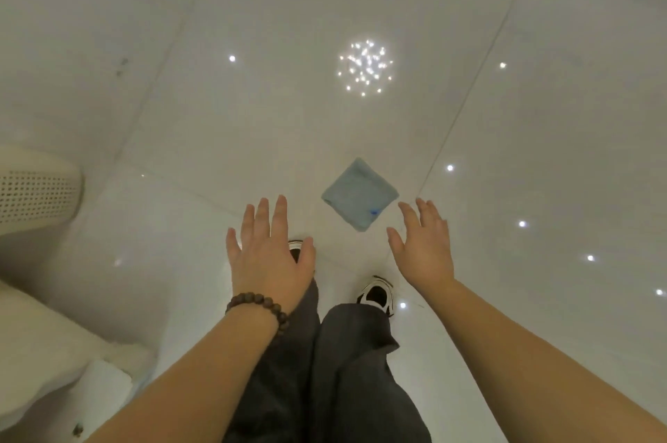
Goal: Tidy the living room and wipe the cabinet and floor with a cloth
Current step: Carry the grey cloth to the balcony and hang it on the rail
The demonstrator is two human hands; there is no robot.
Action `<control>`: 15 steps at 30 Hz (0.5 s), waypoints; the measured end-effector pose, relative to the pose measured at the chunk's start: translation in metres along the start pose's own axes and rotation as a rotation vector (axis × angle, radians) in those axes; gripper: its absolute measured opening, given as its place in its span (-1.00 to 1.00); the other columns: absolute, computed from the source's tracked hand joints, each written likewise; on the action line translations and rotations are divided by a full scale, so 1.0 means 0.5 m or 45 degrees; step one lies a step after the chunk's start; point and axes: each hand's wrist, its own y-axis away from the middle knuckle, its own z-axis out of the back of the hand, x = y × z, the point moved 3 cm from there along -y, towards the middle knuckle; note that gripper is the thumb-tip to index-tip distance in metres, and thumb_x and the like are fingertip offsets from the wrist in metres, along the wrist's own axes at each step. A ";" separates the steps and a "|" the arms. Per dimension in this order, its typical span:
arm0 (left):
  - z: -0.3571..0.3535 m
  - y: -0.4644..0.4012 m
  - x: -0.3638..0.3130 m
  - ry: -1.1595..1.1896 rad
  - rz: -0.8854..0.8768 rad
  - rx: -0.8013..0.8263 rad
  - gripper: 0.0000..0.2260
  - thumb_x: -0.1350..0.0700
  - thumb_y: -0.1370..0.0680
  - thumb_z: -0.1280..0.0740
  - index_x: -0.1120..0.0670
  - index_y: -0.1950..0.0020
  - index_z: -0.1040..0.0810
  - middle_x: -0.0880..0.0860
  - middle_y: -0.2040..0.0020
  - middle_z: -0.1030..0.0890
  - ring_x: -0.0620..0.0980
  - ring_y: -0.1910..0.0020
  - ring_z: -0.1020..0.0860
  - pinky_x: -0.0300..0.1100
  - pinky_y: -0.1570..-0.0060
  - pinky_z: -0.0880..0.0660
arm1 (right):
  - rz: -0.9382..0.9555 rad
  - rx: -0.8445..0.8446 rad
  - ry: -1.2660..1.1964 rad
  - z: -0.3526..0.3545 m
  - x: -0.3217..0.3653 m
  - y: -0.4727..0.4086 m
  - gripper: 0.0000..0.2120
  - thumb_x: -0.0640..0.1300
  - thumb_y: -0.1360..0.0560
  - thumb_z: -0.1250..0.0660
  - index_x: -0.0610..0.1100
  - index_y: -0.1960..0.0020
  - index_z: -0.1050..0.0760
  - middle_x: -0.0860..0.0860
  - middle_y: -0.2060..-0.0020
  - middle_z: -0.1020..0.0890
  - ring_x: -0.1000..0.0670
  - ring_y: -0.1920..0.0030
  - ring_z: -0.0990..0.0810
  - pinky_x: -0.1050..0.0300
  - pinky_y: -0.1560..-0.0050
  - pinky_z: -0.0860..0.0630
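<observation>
Floor (397,9): glossy white tile, grey grout lines, ceiling lights reflected. Folded light-blue cloth (360,194) lies flat on it, just ahead of two shoes (377,294). Cream perforated basket (36,191) stands at left edge.

You have only one view, the head camera; it looks steeply down from standing height at the tiled floor (361,2); your shoes (377,294) sit near the lower middle, far below the lens.
</observation>
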 end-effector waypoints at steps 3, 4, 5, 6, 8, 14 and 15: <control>-0.115 -0.122 0.041 0.003 0.006 0.028 -0.40 -0.17 -0.61 -0.06 -0.05 -0.58 0.09 0.04 -0.59 0.02 0.04 -0.56 0.10 0.12 -0.51 0.10 | 0.042 0.024 -0.010 -0.140 -0.028 -0.157 -0.48 0.06 -0.62 -0.10 -0.10 -0.52 -0.15 -0.17 -0.52 -0.13 -0.14 -0.53 -0.01 -0.14 -0.51 0.05; -0.147 -0.162 0.055 0.009 0.021 0.030 -0.40 -0.17 -0.61 -0.06 -0.05 -0.58 0.09 0.04 -0.59 0.02 0.04 -0.56 0.10 0.13 -0.51 0.09 | 0.073 0.020 -0.013 -0.179 -0.031 -0.207 -0.47 0.06 -0.61 -0.12 -0.12 -0.51 -0.17 -0.19 -0.51 -0.15 -0.16 -0.52 -0.04 -0.16 -0.50 0.02; -0.176 -0.199 0.069 0.009 0.031 0.033 -0.40 -0.17 -0.61 -0.06 -0.05 -0.58 0.09 0.04 -0.59 0.02 0.05 -0.56 0.09 0.13 -0.51 0.08 | 0.095 0.009 -0.009 -0.212 -0.031 -0.254 -0.46 0.07 -0.59 -0.14 -0.12 -0.51 -0.18 -0.20 -0.51 -0.15 -0.16 -0.52 -0.05 -0.17 -0.49 0.00; -0.202 -0.231 0.079 0.003 0.033 0.033 -0.40 -0.16 -0.61 -0.06 -0.05 -0.58 0.09 0.04 -0.59 0.01 0.05 -0.56 0.09 0.14 -0.51 0.07 | 0.096 -0.003 -0.005 -0.239 -0.032 -0.297 -0.44 0.07 -0.59 -0.15 -0.12 -0.51 -0.15 -0.20 -0.51 -0.13 -0.16 -0.52 -0.05 -0.16 -0.49 -0.01; -0.246 -0.281 0.096 -0.006 0.020 0.014 -0.39 -0.16 -0.61 -0.06 -0.05 -0.58 0.09 0.04 -0.59 0.00 0.04 -0.56 0.08 0.13 -0.51 0.06 | 0.057 -0.032 -0.029 -0.282 -0.031 -0.374 -0.36 0.10 -0.58 -0.17 -0.08 -0.55 -0.03 -0.16 -0.54 -0.06 -0.14 -0.52 -0.02 -0.14 -0.49 -0.01; -0.323 -0.337 0.127 0.006 0.017 0.014 -0.39 -0.15 -0.60 -0.08 -0.06 -0.58 0.09 0.03 -0.59 -0.01 0.03 -0.56 0.07 0.10 -0.51 0.08 | -0.166 -0.175 0.072 -0.371 -0.011 -0.464 -0.23 0.27 -0.54 -0.13 -0.08 -0.56 0.09 -0.14 -0.49 -0.15 -0.17 -0.44 -0.16 -0.15 -0.36 -0.17; -0.328 -0.335 0.128 0.010 0.015 0.018 -0.39 -0.15 -0.60 -0.09 -0.06 -0.58 0.08 0.03 -0.59 -0.01 0.03 -0.56 0.07 0.11 -0.51 0.07 | -0.195 -0.231 0.100 -0.375 -0.007 -0.462 -0.26 0.27 -0.54 -0.12 -0.09 -0.55 0.02 -0.15 -0.41 -0.27 -0.17 -0.36 -0.26 -0.12 -0.26 -0.22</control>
